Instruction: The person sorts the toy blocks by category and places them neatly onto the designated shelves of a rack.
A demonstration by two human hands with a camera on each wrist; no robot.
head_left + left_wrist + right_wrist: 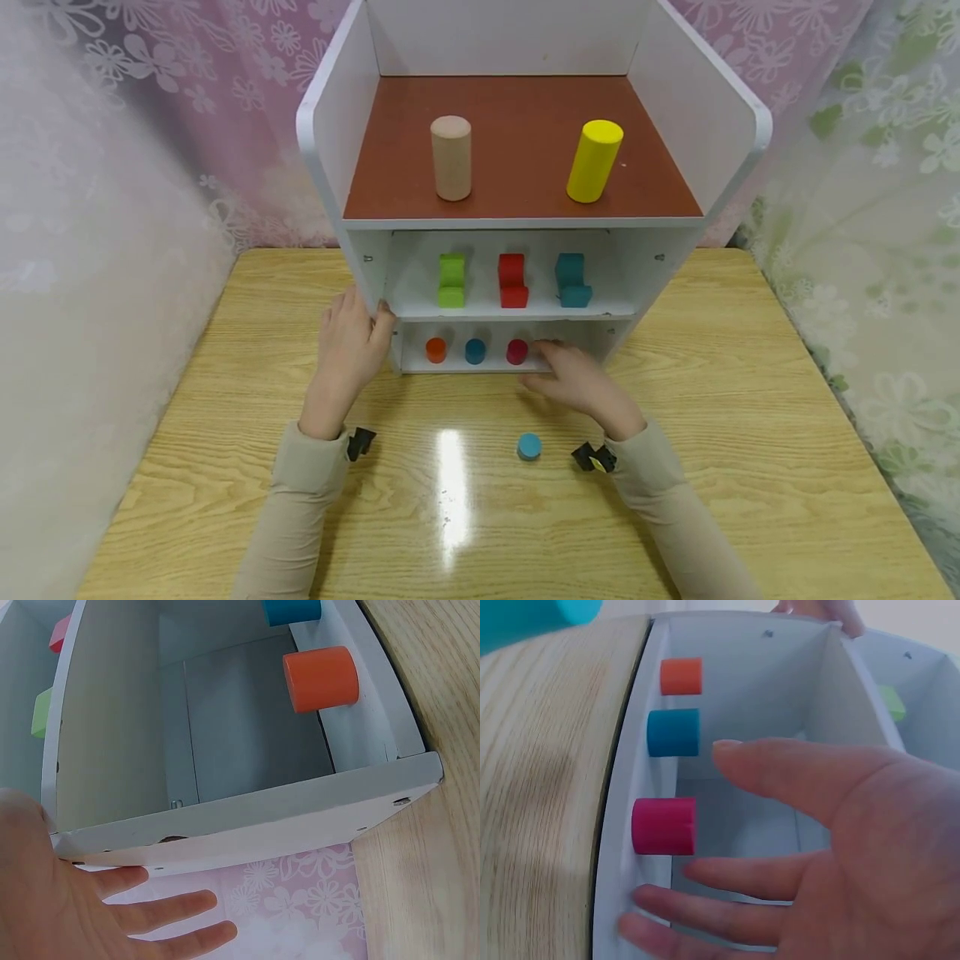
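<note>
My left hand (351, 342) rests against the left side of the white shelf unit (367, 310), thumb at the front edge. Its fingers (169, 911) stretch out straight along the outer side panel. My right hand (577, 379) reaches to the bottom shelf with spread fingers, nothing held between them. Right beside its fingertips stands a pink-red cylinder (664, 826). To the left of that on the same shelf are a blue cylinder (475, 352) and an orange cylinder (436, 350). A light blue cylinder (529, 447) stands on the table in front of the unit, near my right wrist.
On the middle shelf stand a green block (452, 282), a red block (513, 282) and a teal block (573, 282). The brown top (525, 150) bears a plain wooden cylinder (452, 158) and a yellow cylinder (595, 162). Curtains surround the wooden table (720, 467).
</note>
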